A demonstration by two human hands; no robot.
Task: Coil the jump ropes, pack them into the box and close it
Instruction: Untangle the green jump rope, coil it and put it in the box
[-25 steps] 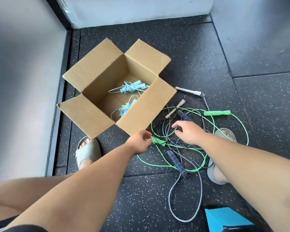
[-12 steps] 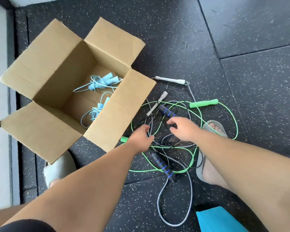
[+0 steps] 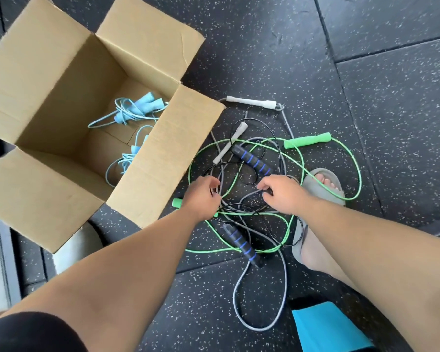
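The cardboard box stands open at 10 o'clock on the rubber floor, with two light-blue ropes already coiled inside. Off its 4 o'clock side, three more jump ropes lie tangled together on the floor: a green rope, a grey rope with white handles, and a thin black rope with padded blue-ringed handles. All look light, limp and smooth, so a pulled cord likely drags its neighbours. The stiff handles seem the surer places to take hold. The right hand, over the middle of the ropes, pinches a bend of the grey rope. The left hand, at their 9 o'clock edge, curls its fingers among the cords; whether it grips one I cannot tell.
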